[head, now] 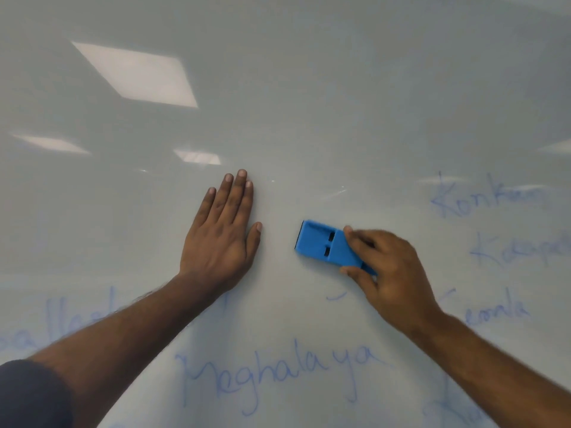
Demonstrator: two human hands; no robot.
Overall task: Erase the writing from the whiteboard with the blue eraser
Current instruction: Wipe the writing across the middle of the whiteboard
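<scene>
The whiteboard (309,103) fills the whole view. My right hand (386,270) grips the blue eraser (324,245) by its right end and holds it against the board, just right of centre. My left hand (222,236) lies flat on the board with straight fingers, a little left of the eraser. Blue handwriting (278,372) runs below both hands. More blue words (488,199) stand at the right, and further writing (61,322) shows at the lower left, partly hidden by my left forearm. The board's upper half bears no writing.
Ceiling lights reflect as bright patches (136,72) on the upper left of the board. A short blue stroke (336,296) sits just below the eraser.
</scene>
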